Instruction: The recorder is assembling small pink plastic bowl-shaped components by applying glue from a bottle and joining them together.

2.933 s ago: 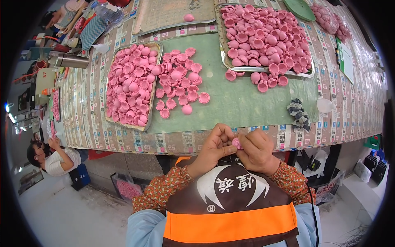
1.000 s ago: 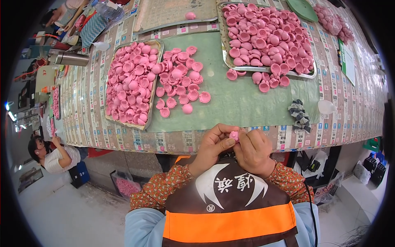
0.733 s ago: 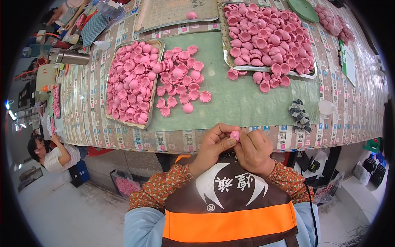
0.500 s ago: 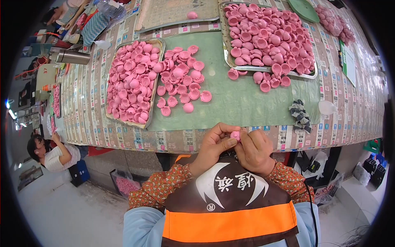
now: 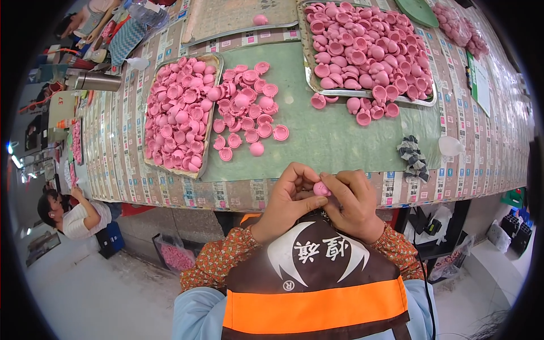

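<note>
Both my hands meet at the table's near edge around one small pink plastic piece (image 5: 322, 189), rounded with little bumps. My left hand (image 5: 286, 198) pinches it between thumb and fingers from the left. From the right, the thumb and fingers of my right hand (image 5: 354, 204) press on the same piece. Fingers cover part of it. Ahead on the green mat (image 5: 294, 113) lies a loose group of pink cup-shaped shells (image 5: 249, 107). A tray to its left (image 5: 211, 139) is heaped with similar shells, and a larger metal tray (image 5: 362, 94) at the right holds another heap.
A crumpled checked cloth (image 5: 413, 158) and a white plastic piece (image 5: 451, 146) lie to the right. One pink shell (image 5: 260, 20) sits on a far tray (image 5: 238, 25). A steel flask (image 5: 97, 81) stands far left. Another person (image 5: 73, 212) sits at the left.
The pink piece has turned between my fingers and shifted slightly left and down. My right fingers have moved a little over it. The view has shifted slightly.
</note>
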A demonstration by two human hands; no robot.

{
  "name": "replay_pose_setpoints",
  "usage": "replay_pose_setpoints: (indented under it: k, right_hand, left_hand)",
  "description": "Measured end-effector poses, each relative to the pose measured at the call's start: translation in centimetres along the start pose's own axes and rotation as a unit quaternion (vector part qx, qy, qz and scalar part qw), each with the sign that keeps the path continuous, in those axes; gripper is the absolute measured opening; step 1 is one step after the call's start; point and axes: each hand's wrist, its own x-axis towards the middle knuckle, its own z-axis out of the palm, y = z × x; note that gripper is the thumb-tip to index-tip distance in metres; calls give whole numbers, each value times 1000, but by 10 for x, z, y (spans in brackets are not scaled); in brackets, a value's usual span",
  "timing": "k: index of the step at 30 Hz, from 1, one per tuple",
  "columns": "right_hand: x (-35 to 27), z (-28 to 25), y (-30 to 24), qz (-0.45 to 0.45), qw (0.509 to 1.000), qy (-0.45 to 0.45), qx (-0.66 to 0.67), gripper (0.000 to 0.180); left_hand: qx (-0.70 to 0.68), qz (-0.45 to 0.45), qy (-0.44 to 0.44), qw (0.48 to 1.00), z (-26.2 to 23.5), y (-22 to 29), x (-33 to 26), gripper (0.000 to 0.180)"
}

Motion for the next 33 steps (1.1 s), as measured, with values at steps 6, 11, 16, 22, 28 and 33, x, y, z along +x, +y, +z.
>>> replay_pose_setpoints:
  k: [6,11,16,22,28,33]
  right_hand:
    - [1,0,2,-20,999,22,27,40]
    - [-2,1,-3,-39,999,35,-5,35]
    - [-8,3,-4,-38,999,29,-17,33]
    - [-7,3,-6,-39,998,35,-24,28]
    - [-7,3,-6,-36,998,36,-35,27]
    - [-1,9,-8,35,997,61,23,34]
  left_hand:
    - [-33,-41,-4,999,-4,-4,1,32]
    - [-42,-42,-11,998,-6,-6,0,29]
    - [-39,-43,0,998,-7,-12,-1,28]
    - [-37,-41,-1,998,-6,-12,-1,27]
    - [-47,-43,-4,998,-6,-12,0,27]
    - [-72,-23,-4,997,-2,-5,6,22]
